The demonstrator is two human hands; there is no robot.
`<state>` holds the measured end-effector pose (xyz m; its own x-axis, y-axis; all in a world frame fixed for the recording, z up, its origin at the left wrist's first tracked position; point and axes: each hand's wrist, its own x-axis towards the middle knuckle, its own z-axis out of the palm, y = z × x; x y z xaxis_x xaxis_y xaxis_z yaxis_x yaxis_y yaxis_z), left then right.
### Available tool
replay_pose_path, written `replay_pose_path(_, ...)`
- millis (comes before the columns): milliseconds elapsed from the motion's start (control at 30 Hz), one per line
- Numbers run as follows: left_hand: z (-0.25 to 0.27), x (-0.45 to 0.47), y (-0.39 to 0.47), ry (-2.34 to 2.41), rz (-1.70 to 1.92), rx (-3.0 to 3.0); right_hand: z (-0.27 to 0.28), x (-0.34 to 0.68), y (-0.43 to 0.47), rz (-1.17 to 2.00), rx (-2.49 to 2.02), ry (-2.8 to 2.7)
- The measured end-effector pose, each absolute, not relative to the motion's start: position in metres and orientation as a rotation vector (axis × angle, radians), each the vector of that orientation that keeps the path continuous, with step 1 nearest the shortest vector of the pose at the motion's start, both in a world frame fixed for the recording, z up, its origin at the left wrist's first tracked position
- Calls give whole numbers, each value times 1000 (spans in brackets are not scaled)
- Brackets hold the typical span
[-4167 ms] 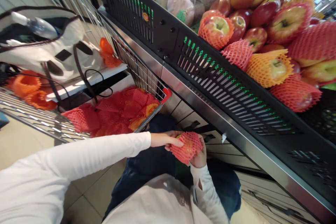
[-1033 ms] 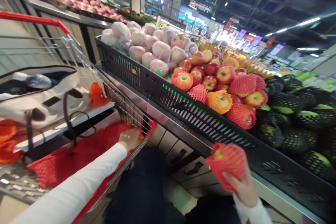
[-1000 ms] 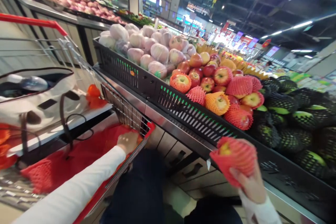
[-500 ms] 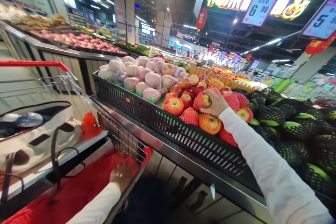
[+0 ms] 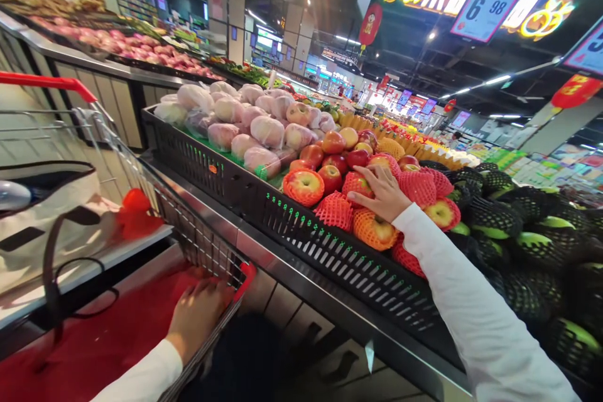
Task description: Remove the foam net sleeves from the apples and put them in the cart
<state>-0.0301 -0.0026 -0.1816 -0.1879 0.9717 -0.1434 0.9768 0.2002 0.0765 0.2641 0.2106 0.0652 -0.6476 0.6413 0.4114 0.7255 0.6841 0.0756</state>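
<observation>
My right hand (image 5: pixel 385 193) lies over the loose apples with its fingers spread, touching an apple in a red foam net (image 5: pixel 355 184). Just below it sits an apple in an orange foam net (image 5: pixel 375 230), beside a red-netted one (image 5: pixel 334 211). To the left, another netted apple (image 5: pixel 303 187) shows its top. All of these lie in a black slotted crate (image 5: pixel 325 242). At lower left, my left hand (image 5: pixel 200 311) is curled over the near side of the shopping cart (image 5: pixel 245 279); its fingertips are partly hidden against red material.
Plastic-wrapped fruit (image 5: pixel 267 130) fills the crate's left part. Dark-netted green fruit (image 5: pixel 499 213) is piled at right. A cream bag (image 5: pixel 42 226) and a red item (image 5: pixel 136 213) are in the cart. A metal ledge (image 5: pixel 264 242) runs below the crate.
My right hand has loosened from the red-netted apple and its fingers have spread. The view has shifted, and the cart and my left hand appear further left.
</observation>
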Motion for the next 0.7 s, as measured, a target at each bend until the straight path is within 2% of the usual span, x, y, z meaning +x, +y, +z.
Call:
replay_pose_path(167,-181,-14,-6,2270,72,1947,69,270,212,-271,-810,-2391)
replay_pose_path(300,-195,-11,-8,2318,-18,1805,70,263,215,-253,-738,-2359)
replay_pose_path(500,-191,-13,-9,2276,73,1896,111,232,219,-367,-985,-2906)
replay_pose_path(633,-185,-15,-10,2232,52,1773,127,194,225,-536,-1192,-2916)
replay_pose_path(700,-184,-16,-12,2213,39,1677,120,178,232,-502,-1214,-2965)
